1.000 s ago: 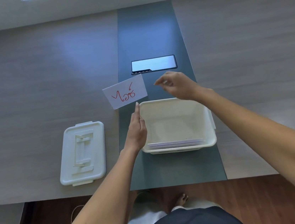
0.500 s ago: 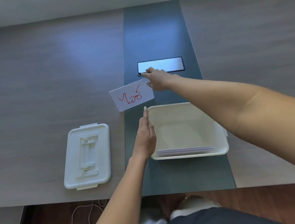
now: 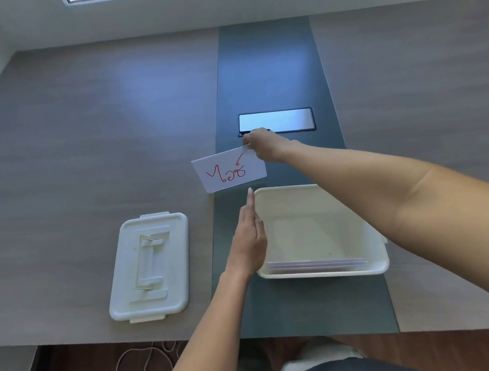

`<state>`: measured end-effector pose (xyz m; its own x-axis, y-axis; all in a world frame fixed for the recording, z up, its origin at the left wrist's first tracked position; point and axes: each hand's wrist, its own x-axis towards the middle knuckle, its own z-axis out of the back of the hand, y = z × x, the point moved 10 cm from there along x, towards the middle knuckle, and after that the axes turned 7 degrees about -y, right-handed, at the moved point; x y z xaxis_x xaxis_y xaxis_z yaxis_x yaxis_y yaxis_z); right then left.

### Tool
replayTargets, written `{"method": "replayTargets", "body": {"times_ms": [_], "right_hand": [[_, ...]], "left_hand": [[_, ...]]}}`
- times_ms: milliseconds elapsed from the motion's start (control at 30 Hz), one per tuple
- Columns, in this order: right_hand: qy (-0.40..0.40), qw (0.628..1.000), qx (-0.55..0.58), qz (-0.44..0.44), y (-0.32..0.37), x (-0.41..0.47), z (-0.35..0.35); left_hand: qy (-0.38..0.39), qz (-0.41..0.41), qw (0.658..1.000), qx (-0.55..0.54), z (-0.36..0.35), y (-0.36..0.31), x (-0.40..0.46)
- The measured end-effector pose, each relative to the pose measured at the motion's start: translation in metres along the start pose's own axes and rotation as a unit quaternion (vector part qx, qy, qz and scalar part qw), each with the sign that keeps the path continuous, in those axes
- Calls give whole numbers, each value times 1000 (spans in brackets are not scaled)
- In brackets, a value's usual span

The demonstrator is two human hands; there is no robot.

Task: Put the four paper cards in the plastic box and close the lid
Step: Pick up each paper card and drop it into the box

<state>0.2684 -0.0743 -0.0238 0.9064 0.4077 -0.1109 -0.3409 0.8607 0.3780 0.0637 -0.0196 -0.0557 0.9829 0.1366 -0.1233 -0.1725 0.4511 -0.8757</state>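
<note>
Nearest, cards in the box: a stack of paper cards (image 3: pixel 316 266) lies flat at the near wall of the plastic box (image 3: pixel 379 264), well below and nearer than the grip. How many there are cannot be counted.
Left hand: the left hand (image 3: pixel 251 240) stands flat and edge-on against the box's left wall, fingers straight, gripping nothing. It is in the same place as half a second ago.
Lid: the lid (image 3: pixel 150 266) lies on the tabletop (image 3: pixel 66 176), handle up, far to the left of the grip and apart from the box. It has not moved.
Last card: the card with red writing (image 3: pixel 229 168) is just beyond the box's far left corner, and its top right corner is inside the grip.
Right hand, the grip: the right hand (image 3: pixel 263 146) is closed in a pinch on that corner. Half a second ago it only reached beside the card; one second ago it was open above the box.
Meaning for the task: the last card outside the box seems to be taken now. What remains, by this judgement, is to bring it toward the person and down into the box, then fetch the lid and close it.
Farthest: a dark glossy panel (image 3: pixel 275 121) sits in the tabletop just behind the grip.
</note>
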Motion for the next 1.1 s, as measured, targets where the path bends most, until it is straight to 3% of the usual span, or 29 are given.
{"method": "replayTargets", "body": {"times_ms": [367,667,900,1100], "right_hand": [[-99,994,39,13,-24,-57,96],[-194,979,30,51,-31,-172,157],[-201,977,66,32,-32,-254,144],[-133,988,80,-14,-40,-275,88]], "left_hand": [[6,-12,1000,11,-1,3,0],[6,-23,999,29,-1,-1,-4],[13,-44,998,39,-3,2,2],[18,-39,998,41,-4,4,2]]}}
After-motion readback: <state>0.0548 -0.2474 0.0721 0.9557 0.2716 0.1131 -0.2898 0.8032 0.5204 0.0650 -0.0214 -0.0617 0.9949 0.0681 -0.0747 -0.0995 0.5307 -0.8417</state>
